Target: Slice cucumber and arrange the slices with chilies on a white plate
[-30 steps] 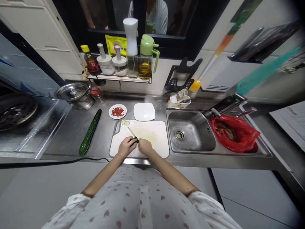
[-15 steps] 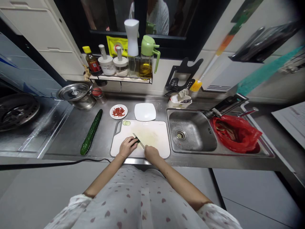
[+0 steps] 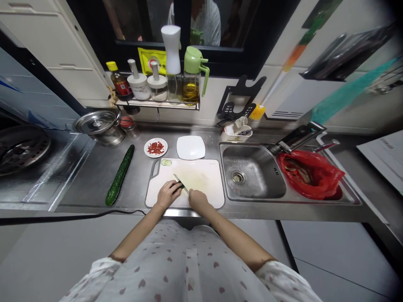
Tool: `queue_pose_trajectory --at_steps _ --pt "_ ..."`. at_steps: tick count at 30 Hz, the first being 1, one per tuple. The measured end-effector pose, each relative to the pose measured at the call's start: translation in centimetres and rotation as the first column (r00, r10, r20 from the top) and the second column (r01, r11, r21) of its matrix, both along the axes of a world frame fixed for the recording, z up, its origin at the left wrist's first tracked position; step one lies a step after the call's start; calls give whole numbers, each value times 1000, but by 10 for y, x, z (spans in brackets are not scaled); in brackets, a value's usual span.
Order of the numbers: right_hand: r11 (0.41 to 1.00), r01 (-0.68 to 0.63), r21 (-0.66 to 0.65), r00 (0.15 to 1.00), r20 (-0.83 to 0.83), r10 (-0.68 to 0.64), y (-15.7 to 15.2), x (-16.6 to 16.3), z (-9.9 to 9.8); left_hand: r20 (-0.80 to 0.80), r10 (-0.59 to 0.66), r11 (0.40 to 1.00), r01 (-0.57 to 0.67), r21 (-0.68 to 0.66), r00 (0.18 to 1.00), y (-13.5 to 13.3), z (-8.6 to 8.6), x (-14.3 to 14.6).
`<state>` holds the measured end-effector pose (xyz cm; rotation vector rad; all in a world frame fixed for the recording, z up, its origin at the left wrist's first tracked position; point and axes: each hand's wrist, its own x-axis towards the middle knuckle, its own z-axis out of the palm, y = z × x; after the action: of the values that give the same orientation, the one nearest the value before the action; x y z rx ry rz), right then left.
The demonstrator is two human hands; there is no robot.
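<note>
On the white cutting board (image 3: 208, 172), my left hand (image 3: 168, 194) presses its closed fingers on a short dark green piece of cucumber (image 3: 179, 185), mostly hidden under them. My right hand (image 3: 199, 201) grips the handle of a knife (image 3: 182, 182). Its blade slants up and left across the board, close beside the piece and my left fingertips. A couple of pale cucumber slices (image 3: 166, 162) lie at the board's upper left corner. Left of the board a whole cucumber (image 3: 120, 175) rests on the steel counter.
Behind the board stand a small plate of chopped red pieces (image 3: 155, 147) and a white square plate (image 3: 190, 147). To the right is the sink (image 3: 255, 191), with a red plastic bag (image 3: 311, 176) beside it. A lidded steel pot (image 3: 103, 126) stands back left, below a condiment shelf (image 3: 157, 103).
The camera view has shifted slightly. Both hands keep their places on the board, and the knife blade stays slanted beside the cucumber piece, with very little movement.
</note>
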<state>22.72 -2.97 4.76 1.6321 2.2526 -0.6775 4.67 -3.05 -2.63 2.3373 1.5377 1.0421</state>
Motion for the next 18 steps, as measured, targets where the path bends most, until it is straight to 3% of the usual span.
queue_pose_trajectory --at_steps 10,18 --pt "1000 0 -16 998 -57 -1 31 -28 4 -19 -3 1000 3 -7 1000 -1 6 1" --pt "1000 8 3 999 -45 -8 22 -19 4 -26 -1 1000 1 0 1000 -2 3 1"
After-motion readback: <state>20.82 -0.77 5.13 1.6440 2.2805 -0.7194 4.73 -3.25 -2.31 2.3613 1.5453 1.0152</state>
